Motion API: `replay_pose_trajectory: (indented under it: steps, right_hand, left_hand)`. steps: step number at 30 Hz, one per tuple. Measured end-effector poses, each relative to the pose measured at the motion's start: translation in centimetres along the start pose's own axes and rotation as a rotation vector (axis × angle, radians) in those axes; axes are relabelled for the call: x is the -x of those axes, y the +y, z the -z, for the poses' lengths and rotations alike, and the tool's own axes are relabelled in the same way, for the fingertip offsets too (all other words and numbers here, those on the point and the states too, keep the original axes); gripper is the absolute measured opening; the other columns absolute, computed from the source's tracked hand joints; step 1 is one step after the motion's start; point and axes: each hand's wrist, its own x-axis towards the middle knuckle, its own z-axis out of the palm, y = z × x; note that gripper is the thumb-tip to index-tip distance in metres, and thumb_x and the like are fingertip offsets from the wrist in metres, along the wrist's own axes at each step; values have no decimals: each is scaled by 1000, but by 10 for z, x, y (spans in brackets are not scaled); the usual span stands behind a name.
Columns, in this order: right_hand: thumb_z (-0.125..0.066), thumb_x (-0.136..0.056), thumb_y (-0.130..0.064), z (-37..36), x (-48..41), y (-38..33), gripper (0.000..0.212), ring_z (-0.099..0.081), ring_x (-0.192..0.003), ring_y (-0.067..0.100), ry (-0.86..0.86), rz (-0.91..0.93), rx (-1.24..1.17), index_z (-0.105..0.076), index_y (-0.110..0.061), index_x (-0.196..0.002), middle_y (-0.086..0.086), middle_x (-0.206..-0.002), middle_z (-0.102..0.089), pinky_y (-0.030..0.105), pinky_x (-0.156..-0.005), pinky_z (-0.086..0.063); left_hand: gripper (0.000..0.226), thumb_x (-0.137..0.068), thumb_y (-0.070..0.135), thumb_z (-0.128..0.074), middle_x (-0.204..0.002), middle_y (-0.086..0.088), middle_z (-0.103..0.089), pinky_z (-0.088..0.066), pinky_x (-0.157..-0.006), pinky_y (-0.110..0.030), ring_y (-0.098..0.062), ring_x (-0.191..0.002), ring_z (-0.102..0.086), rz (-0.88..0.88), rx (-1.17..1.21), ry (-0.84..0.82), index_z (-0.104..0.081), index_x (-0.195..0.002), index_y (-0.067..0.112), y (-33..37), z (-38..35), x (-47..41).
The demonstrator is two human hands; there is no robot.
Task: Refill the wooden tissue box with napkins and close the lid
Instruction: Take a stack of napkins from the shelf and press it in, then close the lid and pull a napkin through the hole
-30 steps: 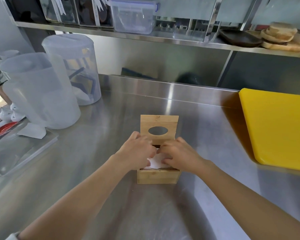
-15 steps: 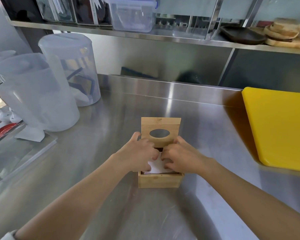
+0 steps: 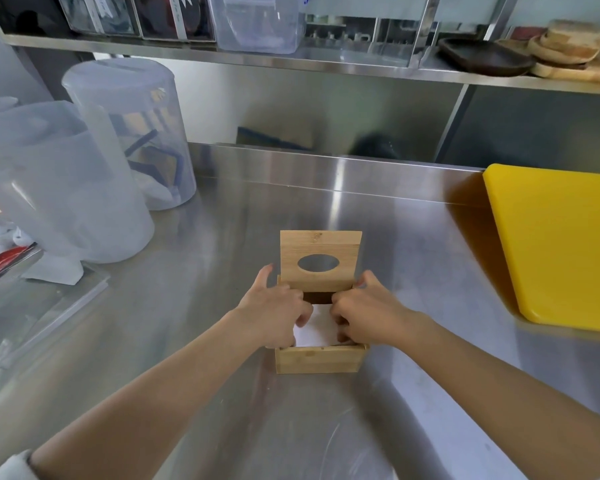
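A brushed stainless-steel counter (image 3: 194,341) fills the view, with a steel shelf (image 3: 291,62) running across at twelve o'clock. One wooden tissue box (image 3: 320,358) sits at the centre, its lid (image 3: 321,259) standing upright with one oval slot, white napkins (image 3: 317,329) inside. The left hand (image 3: 274,313) and right hand (image 3: 364,315), fingers curled down, press on the napkins. Two translucent lidded containers (image 3: 118,133) stand at ten o'clock, one yellow cutting board (image 3: 561,244) at three o'clock.

Open wooden tissue box (image 3: 319,358), oval-holed lid (image 3: 321,259) upright, white napkins (image 3: 317,329) inside.
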Motion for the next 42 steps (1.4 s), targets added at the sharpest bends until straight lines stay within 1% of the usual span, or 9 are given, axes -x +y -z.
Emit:
replay_pose_trajectory:
  steps: [5,11,15,19,28,33,36,39,42]
  right_hand:
    - [-55,-84,-18,-9,15,5,14,-55,-85,14,251,9,-287,-65,-14,-74,-5,-84,-67,36,-88,-33]
    - [-68,-81,-7,-18,24,16,10,-56,-73,-1,730,-462,-1089,-65,-16,-79,-4,-77,-64,5,-65,-42]
    - [-65,-81,3,-13,13,23,38,-56,-85,9,660,-493,-1416,-61,-25,-106,-2,-92,-59,10,-72,-49]
    - [-57,-83,10,-12,4,21,46,-59,-88,15,593,-388,-1476,-62,-24,-114,-2,-92,-65,24,-80,-53]
    - [-63,-69,24,-17,5,23,42,-60,-81,5,719,-320,-1538,-68,-18,-72,-1,-86,-61,13,-72,-50]
    - [-50,-74,23,-22,15,12,45,-58,-97,2,630,-341,-1514,-69,-17,-64,-2,-95,-63,19,-87,-42]
    - [-51,-84,-5,-20,18,10,26,-52,-112,10,612,-424,-1664,-72,-18,-89,-5,-115,-60,28,-93,-39]
    - [-54,-74,-52,-20,21,12,65,-36,-126,4,346,-414,-1760,-44,-33,-136,-21,-132,-44,39,-110,-27]
    - [-65,-59,-69,-24,23,9,101,-23,-140,8,118,-366,-1757,-18,-43,-144,-22,-149,-26,49,-117,-18]
  left_hand:
    - [26,-81,41,-60,-103,20,-59,9,-111,-41,1,-108,-44,-87,335,90,-59,-104,29,-17,-4,11]
    - [15,-87,13,-61,-60,7,-66,-49,-69,-28,-10,-61,-60,226,1309,623,-65,-73,19,-18,-2,22]
    - [8,-84,12,-64,-78,3,-63,-47,-72,-30,-17,-79,-60,584,1397,745,-63,-87,20,-15,-15,8]
    - [44,-81,4,-66,-113,2,-57,-46,-91,-37,-18,-106,-55,512,1524,676,-54,-118,24,-16,-19,1]
    - [33,-76,-7,-66,-95,-3,-62,-43,-78,-16,-16,-93,-56,446,1292,811,-58,-72,26,-9,-22,-4]
    - [40,-76,-23,-49,-94,2,-63,-48,-69,-18,-14,-90,-59,330,1505,729,-62,-66,13,-4,-27,6]
    - [16,-90,12,-51,-105,13,-60,-39,-88,-21,-8,-103,-52,402,1620,683,-64,-96,18,-1,-23,11]
    - [81,-73,77,-46,-142,23,-34,-11,-113,-39,-1,-132,-25,407,1799,244,-35,-139,33,-7,-28,8]
    - [113,-54,81,-63,-154,21,-13,-8,-116,-45,-6,-140,-15,332,1859,20,-12,-145,40,-4,-30,5]
